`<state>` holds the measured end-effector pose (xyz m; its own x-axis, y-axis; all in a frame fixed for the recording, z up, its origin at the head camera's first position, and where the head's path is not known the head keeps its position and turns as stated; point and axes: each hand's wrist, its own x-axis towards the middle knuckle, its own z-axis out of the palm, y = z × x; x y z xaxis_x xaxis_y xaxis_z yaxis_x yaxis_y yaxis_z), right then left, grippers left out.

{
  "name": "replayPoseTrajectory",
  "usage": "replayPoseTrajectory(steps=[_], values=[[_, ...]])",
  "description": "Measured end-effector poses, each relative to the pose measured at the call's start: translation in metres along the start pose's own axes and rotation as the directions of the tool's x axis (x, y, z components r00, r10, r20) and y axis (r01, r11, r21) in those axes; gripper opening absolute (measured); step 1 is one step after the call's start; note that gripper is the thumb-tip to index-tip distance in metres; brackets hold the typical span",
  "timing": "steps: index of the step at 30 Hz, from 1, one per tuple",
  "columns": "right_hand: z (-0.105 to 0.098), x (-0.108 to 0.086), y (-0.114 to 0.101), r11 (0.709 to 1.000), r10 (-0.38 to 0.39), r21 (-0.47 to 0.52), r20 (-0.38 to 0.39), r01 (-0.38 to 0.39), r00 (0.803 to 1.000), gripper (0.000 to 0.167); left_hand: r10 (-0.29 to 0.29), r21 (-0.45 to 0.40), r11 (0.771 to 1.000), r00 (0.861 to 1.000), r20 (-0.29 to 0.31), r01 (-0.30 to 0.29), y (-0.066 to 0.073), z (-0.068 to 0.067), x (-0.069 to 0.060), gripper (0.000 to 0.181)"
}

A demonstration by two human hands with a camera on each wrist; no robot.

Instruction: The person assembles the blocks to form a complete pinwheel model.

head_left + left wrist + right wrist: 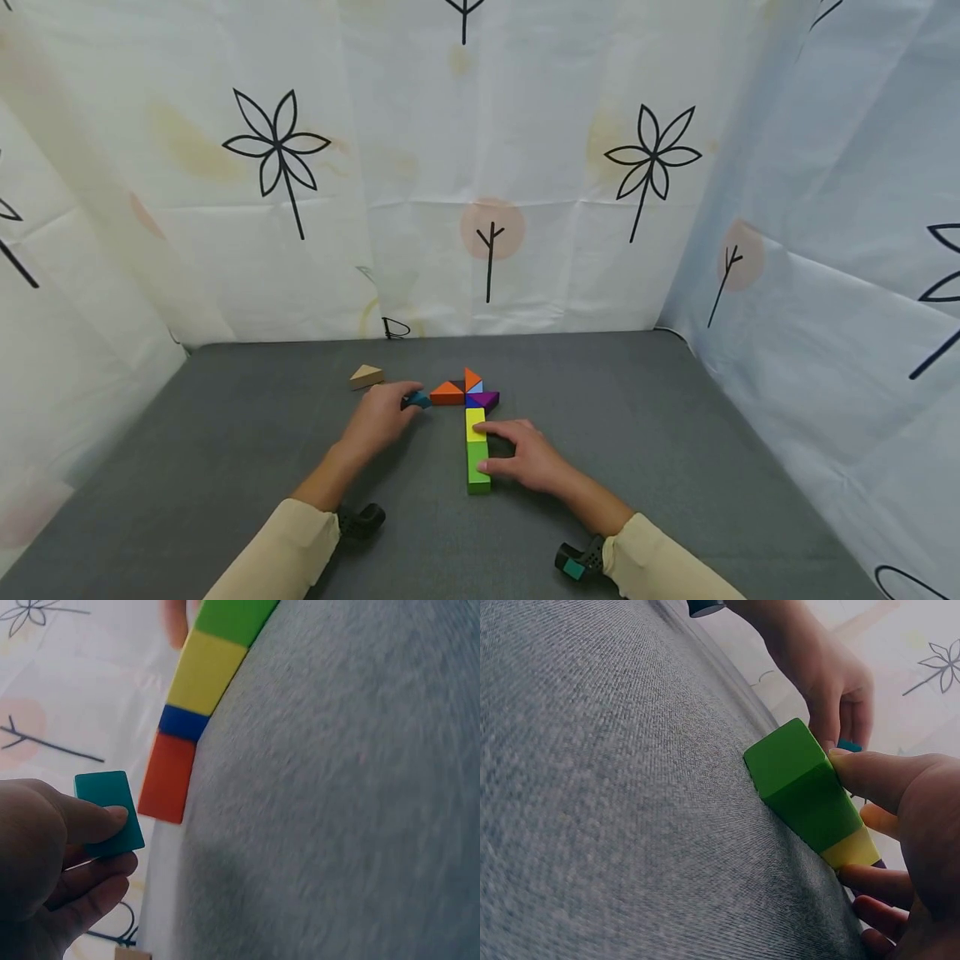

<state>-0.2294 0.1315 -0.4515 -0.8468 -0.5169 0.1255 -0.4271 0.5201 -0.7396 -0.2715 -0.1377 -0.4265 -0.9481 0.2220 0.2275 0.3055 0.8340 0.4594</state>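
Note:
My left hand [381, 417] pinches a teal block [97, 787] between thumb and fingers, just left of an orange triangular block [447, 397]. My right hand [528, 457] touches the row's right side, its thumb at a green block [477, 462] and its forefinger at a yellow block [475, 416]. Those two stand end to end in a line running away from me. Beyond the yellow one cluster a dark blue block [471, 402], a purple triangular block [487, 400], a light blue piece [476, 387] and a second orange triangular block [471, 379].
A plain wooden triangular block [366, 377] lies apart, beyond the left hand. Everything rests on a grey cloth-covered table [637, 417]. White fabric [420, 150] printed with leaves and trees hangs behind and at both sides.

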Motion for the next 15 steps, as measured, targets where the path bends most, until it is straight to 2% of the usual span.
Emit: replayPoseTrajectory(steps=[8,15], values=[[0.000,0.000,-0.001,1.000,-0.010,-0.004,0.006,0.010,1.000,0.055,0.017,0.069,0.997,0.999,0.047,-0.020,0.006,0.015,0.003,0.035],[0.001,0.000,0.000,1.000,-0.014,-0.002,-0.003,0.014,1.000,0.055,0.019,0.064,0.998,0.995,0.094,-0.025,0.011,0.020,0.004,0.032]])
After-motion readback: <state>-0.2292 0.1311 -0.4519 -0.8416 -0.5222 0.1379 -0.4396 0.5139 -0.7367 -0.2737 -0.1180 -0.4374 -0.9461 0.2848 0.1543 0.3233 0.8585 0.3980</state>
